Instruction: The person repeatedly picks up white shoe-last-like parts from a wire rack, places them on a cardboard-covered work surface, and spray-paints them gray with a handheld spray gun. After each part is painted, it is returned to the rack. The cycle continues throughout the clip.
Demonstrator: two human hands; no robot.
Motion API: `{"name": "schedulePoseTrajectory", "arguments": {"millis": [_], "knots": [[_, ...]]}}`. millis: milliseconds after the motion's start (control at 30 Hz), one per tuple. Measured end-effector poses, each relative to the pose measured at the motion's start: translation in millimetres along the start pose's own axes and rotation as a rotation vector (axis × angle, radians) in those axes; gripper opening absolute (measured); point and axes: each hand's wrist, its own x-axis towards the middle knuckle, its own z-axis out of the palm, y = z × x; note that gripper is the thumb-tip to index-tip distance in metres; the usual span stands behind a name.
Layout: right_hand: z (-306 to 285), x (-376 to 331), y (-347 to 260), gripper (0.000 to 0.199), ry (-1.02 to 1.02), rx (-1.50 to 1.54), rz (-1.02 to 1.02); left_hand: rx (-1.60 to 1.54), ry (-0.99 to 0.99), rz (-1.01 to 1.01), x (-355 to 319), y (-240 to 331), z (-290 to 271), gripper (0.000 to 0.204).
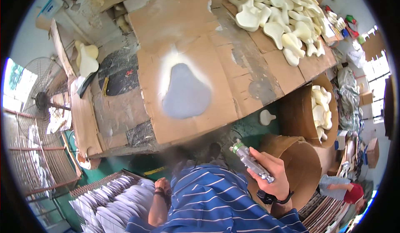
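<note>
My right hand (pixel 271 172) is wrapped round a metal spray gun (pixel 252 162) with a green ring at its front, held off the table's near edge. On the brown cardboard sheet (pixel 187 28) lies a smooth grey saddle-shaped piece (pixel 186 93), wide toward me and narrower at the far end. Pale overspray rims its far end and sides. I cannot tell how thick it is. Low at my left side, my left hand (pixel 163 185) is beside a rack of pale, flat pieces (pixel 121 204); its fingers are too small and hidden to read.
Cream saddle-shaped foam pieces (pixel 275 12) are heaped at the table's far right. One brown drum (pixel 293 112) holds more; another drum (pixel 306 162) stands nearer me. A fan (pixel 41 99) stands left. A loose foam piece (pixel 266 117) lies on the floor. Another person (pixel 348 190) is at far right.
</note>
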Motion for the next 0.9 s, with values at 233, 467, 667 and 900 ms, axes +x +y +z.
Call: {"name": "schedulePoseTrajectory", "arguments": {"millis": [233, 467, 667, 900], "knots": [[-19.5, 6.5, 7.6, 0.067, -0.264, -0.021, -0.006, 0.133, -0.043, 0.234, 20.8, 27.4, 32.1, 0.011], [-39.6, -9.5, 17.5, 0.065, -0.177, -0.059, 0.13, 0.536, 0.182, 0.74, -64.5, 134.9, 136.6, 0.018], [-46.8, -19.2, 23.4, 0.057, 0.023, -0.045, 0.171, 0.965, -0.011, 1.37, -74.4, 219.1, 235.3, 0.054], [-32.1, -8.9, 20.8, 0.057, 0.141, 0.003, 0.076, 1.4, -0.016, 1.471, -7.2, 254.5, 331.2, 0.062]]}}
